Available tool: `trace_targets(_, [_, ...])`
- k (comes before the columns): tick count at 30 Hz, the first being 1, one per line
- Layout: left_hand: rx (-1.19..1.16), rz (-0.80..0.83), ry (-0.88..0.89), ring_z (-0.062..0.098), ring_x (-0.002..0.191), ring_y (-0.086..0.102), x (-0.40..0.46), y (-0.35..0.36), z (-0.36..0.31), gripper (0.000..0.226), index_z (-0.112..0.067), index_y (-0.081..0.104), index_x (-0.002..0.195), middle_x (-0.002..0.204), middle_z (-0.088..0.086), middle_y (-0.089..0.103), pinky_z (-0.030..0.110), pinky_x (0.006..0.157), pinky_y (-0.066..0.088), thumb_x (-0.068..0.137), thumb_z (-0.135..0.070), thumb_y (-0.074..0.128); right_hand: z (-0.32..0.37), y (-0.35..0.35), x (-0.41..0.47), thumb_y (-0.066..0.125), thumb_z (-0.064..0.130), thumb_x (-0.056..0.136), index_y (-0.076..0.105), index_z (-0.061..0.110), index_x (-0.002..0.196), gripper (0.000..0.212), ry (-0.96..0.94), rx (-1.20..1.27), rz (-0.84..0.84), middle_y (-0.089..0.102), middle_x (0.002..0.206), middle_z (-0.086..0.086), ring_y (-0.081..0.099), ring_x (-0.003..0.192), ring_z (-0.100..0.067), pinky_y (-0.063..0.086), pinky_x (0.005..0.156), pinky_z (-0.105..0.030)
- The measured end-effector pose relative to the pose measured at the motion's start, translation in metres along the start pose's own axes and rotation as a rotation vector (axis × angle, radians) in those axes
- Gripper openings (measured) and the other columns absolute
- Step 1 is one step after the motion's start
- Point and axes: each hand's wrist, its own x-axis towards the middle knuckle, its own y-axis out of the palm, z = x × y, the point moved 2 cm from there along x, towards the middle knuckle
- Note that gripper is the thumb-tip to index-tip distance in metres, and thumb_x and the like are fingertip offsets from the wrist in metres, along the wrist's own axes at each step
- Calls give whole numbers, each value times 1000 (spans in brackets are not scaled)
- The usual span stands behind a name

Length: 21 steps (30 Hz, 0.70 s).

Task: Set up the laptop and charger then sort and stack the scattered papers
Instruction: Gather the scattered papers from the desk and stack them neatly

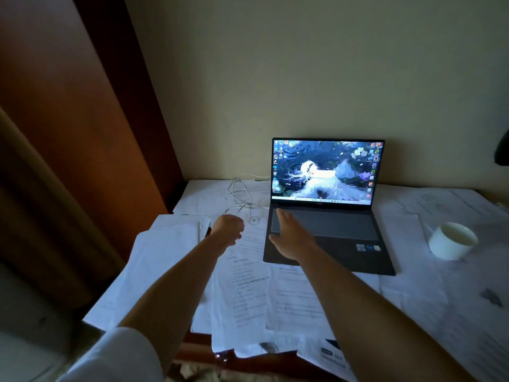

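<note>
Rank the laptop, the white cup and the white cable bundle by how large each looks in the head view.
1. laptop, by far the largest.
2. cable bundle, a loose tangle left of the laptop.
3. white cup.
The cable and cup cover similar areas, so their order is unsure.

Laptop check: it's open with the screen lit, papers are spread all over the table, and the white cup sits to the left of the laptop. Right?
Not quite. The white cup sits to the right of the laptop, not the left, as the head view shows. What lies to the laptop's left is the white charger cable. The rest holds: the laptop is open with its screen lit, and papers are spread all over the table.
</note>
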Motion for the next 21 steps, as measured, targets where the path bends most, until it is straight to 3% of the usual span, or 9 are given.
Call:
trace_targets(3, [1,-62,25,4,41,53,-5,-12,15,23,-12,62,82,69,1,59,15,42,36,95,-2,45,7,6,-2,52,34,95,11,19,151,71,-23,-35,2,24,154,-8,30,138,-28,36,105,-43])
trace_targets(7, [34,-77,46,14,57,53,-8,-31,29,14,-10,63,94,73,4,59,20,49,38,91,-2,52,20,16,-3,51,35,95,12,18,150,69,-46,-54,26,24,153,-9,32,137,-29,37,103,-43])
trace_targets(10, [65,-114,55,14,59,54,-6,-49,43,14,-8,66,98,78,8,60,16,45,42,88,-2,58,32,26,-2,50,34,95,13,18,150,68,-54,-78,31,27,150,-9,34,135,-29,40,100,-42])
trace_targets(17, [219,-105,85,30,101,62,16,-102,86,21,-8,69,105,110,15,65,32,82,50,87,-5,59,72,64,10,50,34,95,18,16,149,65,-43,-102,68,35,144,-10,42,128,-30,42,97,-40])
trace_targets(18, [238,-101,83,29,101,62,20,-112,94,22,-9,69,106,111,14,65,32,82,52,87,-5,59,79,72,12,50,34,95,19,16,148,64,-38,-107,79,38,141,-11,43,125,-30,43,96,-40])
trace_targets(21, [287,-79,71,23,93,60,33,-139,115,22,-11,68,108,113,14,63,19,60,48,89,-5,57,102,98,17,49,33,96,20,15,148,62,-21,-121,127,39,140,-12,44,125,-30,42,96,-39])
